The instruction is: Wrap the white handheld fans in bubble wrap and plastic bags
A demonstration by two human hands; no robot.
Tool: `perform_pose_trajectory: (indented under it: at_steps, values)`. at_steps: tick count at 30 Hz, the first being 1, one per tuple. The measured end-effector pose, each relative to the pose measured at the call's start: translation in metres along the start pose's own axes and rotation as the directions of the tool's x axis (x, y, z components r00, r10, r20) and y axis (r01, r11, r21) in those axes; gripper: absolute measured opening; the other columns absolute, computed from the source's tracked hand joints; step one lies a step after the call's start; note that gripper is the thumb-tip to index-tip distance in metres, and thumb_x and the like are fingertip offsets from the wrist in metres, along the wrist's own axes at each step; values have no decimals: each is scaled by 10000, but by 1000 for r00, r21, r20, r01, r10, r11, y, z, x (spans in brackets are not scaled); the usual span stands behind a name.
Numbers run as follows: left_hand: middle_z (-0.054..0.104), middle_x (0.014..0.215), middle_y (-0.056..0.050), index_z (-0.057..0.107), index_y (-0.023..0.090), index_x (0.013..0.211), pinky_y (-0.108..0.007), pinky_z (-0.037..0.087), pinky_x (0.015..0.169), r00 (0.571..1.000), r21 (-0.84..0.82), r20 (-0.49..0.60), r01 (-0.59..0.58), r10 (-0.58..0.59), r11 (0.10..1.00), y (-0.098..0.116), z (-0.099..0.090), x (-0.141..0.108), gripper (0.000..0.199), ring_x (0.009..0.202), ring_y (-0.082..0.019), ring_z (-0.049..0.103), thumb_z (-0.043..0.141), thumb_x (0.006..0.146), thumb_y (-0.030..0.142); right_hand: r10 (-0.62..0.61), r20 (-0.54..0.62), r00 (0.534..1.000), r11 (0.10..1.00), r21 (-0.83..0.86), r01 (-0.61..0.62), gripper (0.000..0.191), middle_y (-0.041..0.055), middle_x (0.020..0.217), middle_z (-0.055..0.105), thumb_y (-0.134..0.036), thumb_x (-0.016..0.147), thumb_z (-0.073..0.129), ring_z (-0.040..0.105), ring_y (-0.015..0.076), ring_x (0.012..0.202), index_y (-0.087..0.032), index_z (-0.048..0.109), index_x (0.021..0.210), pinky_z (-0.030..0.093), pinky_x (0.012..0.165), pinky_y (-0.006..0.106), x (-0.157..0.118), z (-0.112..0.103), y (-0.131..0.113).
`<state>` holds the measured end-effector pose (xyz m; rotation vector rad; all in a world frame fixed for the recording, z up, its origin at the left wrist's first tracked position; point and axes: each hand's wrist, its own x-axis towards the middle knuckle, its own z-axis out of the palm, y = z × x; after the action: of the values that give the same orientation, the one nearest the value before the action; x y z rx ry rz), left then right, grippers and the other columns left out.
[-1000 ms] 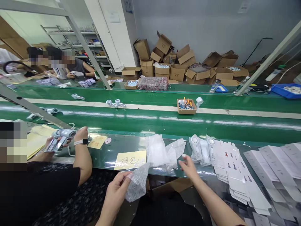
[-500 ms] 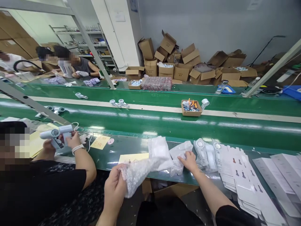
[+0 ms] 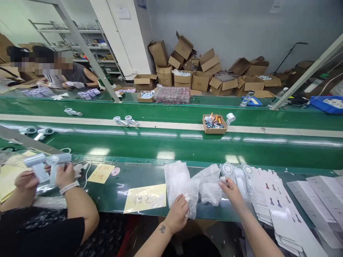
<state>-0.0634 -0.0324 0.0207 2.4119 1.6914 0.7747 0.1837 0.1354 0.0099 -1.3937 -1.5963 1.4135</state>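
Observation:
My left hand (image 3: pixel 178 213), its fingers closed, grips a crinkled bubble-wrap bag (image 3: pixel 192 200) near the bench's front edge. A flat white bubble-wrap packet (image 3: pixel 177 176) lies just behind that hand. To the right, my right hand (image 3: pixel 230 189) pinches the right edge of another wrapped bag (image 3: pixel 210 187), which rests on the bench. Bagged white handheld fans (image 3: pixel 229 171) lie directly behind and beside my right hand. A yellow paper with handwriting (image 3: pixel 146 198) is left of my left hand.
Flat printed white cartons (image 3: pixel 276 192) and more white boxes (image 3: pixel 316 200) cover the right side. At the left a co-worker's hands (image 3: pixel 64 175) hold fans. Beyond the bench, a small carton of tools (image 3: pixel 214 125) and several fans stand on the green line (image 3: pixel 160 148).
The view has shifted right. My left hand has moved right with the bubble-wrap bag and lowered it to the bench. My right hand now pinches the other bag's right edge.

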Motion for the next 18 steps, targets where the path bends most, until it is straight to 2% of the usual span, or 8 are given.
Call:
perform_pose_trajectory:
  at_steps: [2,5,7,8,10,12,15,18]
  values:
    - [533,828,-60,462,157,814,-392,434,896,960,-265,-110,220,-256,939,17,-17,9,171,862,-172,518,384,710,47,-34,71,997,997,69,29,402,44,834,573,-532,779,546,542,166,791,-153,512,908,430,706,253,-15,-6,-22]
    - [528,819,-42,436,163,1003,-287,446,731,797,-718,44,445,-603,535,42,-56,31,177,790,-144,534,386,834,153,-93,171,981,980,192,60,374,35,797,553,-504,770,621,506,150,767,-148,517,811,401,683,241,-37,-9,-54]
    - [533,867,-42,369,168,1203,-243,418,664,766,-814,253,499,-591,298,53,-76,43,366,711,-111,510,458,863,270,-109,160,981,963,261,64,356,38,826,564,-480,763,647,509,144,771,-149,538,831,402,693,240,-48,-7,-68]
    - [540,960,-59,296,184,1309,-224,399,634,764,-809,343,536,-546,242,56,-81,48,533,674,-88,486,520,846,323,-116,147,982,955,288,70,344,41,856,575,-465,756,663,516,144,782,-152,549,845,406,705,240,-52,-6,-73]
    - [483,1205,-109,105,244,1445,-209,389,636,751,-758,474,613,-459,221,62,-82,53,902,684,-65,472,667,750,367,-161,194,968,935,343,87,299,50,920,595,-415,751,686,538,151,830,-161,567,855,416,743,247,-61,0,-82]
    - [463,1282,-116,164,239,1460,-227,408,705,737,-718,532,654,-417,241,68,-70,56,980,775,-92,508,737,672,353,-236,300,924,897,434,88,241,54,936,607,-367,761,684,555,166,882,-171,571,844,426,779,264,-68,6,-90]
    - [622,953,-64,612,115,1100,-240,403,714,697,-635,526,703,-487,320,83,-43,54,430,785,-131,523,662,707,284,-180,158,971,753,658,32,283,33,907,608,-394,739,688,576,168,850,-200,513,847,453,756,284,-68,9,-100]
    - [631,737,-39,672,104,767,-236,403,667,684,-560,503,724,-529,403,102,-37,50,141,699,-129,535,590,725,210,22,2,1000,629,777,-15,432,65,1012,607,-548,721,632,593,210,909,-226,474,962,482,720,319,-51,6,-103]
